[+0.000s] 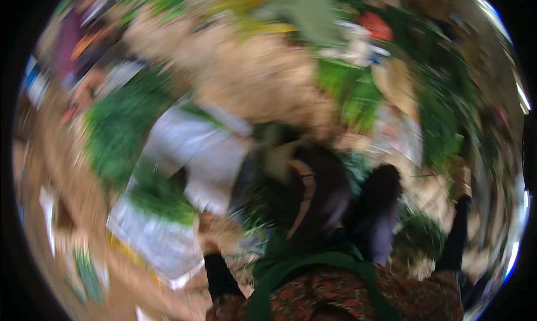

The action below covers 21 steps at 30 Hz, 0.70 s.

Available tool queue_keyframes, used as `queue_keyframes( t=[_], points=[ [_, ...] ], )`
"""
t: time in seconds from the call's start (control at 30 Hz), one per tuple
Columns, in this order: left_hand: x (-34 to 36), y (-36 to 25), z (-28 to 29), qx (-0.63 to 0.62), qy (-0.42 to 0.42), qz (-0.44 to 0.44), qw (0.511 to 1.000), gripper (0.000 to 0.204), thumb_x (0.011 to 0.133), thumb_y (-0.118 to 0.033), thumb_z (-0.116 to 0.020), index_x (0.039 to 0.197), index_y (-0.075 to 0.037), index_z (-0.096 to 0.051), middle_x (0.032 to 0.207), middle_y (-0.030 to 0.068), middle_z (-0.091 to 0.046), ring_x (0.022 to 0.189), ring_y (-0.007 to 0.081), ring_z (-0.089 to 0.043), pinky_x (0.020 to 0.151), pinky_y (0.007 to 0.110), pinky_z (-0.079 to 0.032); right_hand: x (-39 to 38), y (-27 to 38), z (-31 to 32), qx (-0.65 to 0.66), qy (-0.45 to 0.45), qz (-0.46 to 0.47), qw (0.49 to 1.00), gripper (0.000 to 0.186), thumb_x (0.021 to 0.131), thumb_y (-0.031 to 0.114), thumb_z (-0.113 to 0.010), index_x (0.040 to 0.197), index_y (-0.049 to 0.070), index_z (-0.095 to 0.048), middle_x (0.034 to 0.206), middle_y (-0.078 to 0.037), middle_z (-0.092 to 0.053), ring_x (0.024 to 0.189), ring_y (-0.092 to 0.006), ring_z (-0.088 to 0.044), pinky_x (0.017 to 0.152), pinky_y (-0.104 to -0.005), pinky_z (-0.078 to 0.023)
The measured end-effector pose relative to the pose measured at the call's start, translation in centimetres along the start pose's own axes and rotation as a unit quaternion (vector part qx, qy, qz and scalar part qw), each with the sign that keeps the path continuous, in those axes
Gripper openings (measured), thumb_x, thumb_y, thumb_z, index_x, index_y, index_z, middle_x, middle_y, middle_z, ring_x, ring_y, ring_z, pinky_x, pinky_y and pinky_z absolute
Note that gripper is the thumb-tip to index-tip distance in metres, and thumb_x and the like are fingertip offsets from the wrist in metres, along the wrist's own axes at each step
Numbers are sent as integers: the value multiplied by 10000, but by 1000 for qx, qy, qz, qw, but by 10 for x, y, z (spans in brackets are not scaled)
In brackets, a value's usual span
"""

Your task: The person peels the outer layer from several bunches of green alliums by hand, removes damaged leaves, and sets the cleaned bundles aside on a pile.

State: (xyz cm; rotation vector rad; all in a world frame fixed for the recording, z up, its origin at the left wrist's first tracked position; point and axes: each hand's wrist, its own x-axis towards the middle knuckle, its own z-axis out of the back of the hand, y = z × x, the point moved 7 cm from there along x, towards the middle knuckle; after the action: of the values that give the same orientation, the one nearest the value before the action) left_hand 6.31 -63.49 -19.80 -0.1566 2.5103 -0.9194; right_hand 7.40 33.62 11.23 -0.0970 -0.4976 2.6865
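The picture is smeared by motion. My left hand point(204, 232) is at the lower left, beside a bunch of fine green leaves point(159, 195) on a white plastic sheet point(148, 242); I cannot make out whether it grips them. My right hand point(461, 181) is at the far right, against long dark green leaves point(447, 128), its fingers too blurred to read. Below me show my dark-clad legs point(319, 198) and green apron point(307, 256).
Green piles point(120, 128) lie left, bright green bundles point(347, 88) and a clear bag point(394, 136) right of a patch of straw-coloured ground point(251, 80). A red item point(373, 25) sits at the back. A brown strip of ground point(72, 175) runs along the left.
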Motion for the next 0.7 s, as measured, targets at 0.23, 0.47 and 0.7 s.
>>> queue_keyframes(
  t=[0.23, 0.47, 0.7],
  points=[
    [-3, 176, -53, 180, -85, 171, 965, 358, 873, -285, -469, 1079, 5, -511, 984, 127, -557, 832, 212, -536, 740, 302, -444, -299, 22, -214, 85, 497, 136, 853, 389, 847, 255, -472, 1197, 84, -462, 1170, -116, -503, 1078, -268, -472, 848, -364, -411],
    [26, 61, -98, 387, -115, 25, 914, 377, 888, -274, -431, 1125, 16, -474, 1080, 142, -515, 933, 211, -509, 809, 308, -422, -161, 117, -110, 414, 476, -159, 760, 515, 858, 370, -446, 1322, 164, -356, 1436, -66, -221, 1250, -210, -346, 969, -424, -367],
    [51, 58, -182, 507, -80, -33, 857, 396, 904, -262, -393, 1171, 27, -437, 1177, 158, -472, 1034, 211, -481, 877, 314, -400, -86, -3, -141, 814, -21, -422, 399, 604, 881, 427, -409, 1376, 197, -149, 1403, -138, -166, 1282, -236, -204, 1033, -500, -205]
  ],
)
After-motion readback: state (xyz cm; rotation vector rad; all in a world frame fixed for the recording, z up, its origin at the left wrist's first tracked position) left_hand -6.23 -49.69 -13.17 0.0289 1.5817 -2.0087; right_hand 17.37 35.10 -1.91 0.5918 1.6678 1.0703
